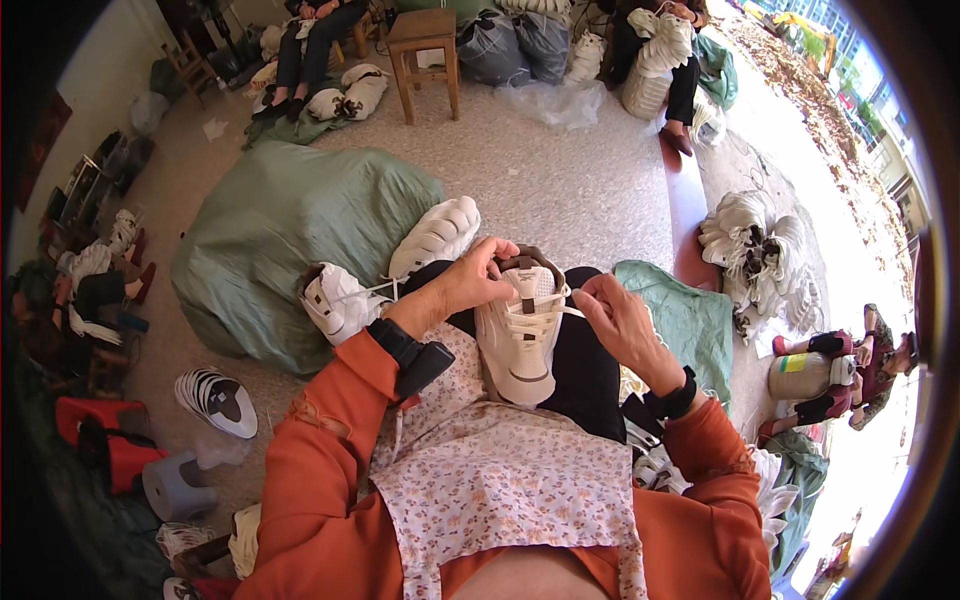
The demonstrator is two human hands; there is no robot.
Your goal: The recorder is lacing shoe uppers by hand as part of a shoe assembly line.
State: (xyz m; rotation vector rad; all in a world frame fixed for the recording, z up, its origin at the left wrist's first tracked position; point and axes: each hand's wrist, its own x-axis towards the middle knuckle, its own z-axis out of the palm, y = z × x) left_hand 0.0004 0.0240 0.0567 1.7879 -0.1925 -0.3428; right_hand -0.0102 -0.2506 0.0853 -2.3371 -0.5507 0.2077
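A cream-white sneaker [515, 362] rests on my lap with its toe toward me. Its brown-lined collar faces away. My left hand [474, 279] grips the sneaker at the collar beside the tongue. With fingers pinched, my right hand [624, 328] holds the white shoelace [572, 311] out to the right of the eyelets. The lace crosses the tongue in several rows. To the left, another white sneaker [340, 303] with loose laces leans on a green sack. One more white shoe [438, 236] lies sole outward beside it.
The big green sack [290, 240] fills the left front. Green sheeting [690, 325] lies on the right, near a heap of white shoe parts [762, 250]. Cut pieces [216, 403] and a grey stool [178, 486] stand lower left. A wooden stool [423, 40] and seated people are farther off.
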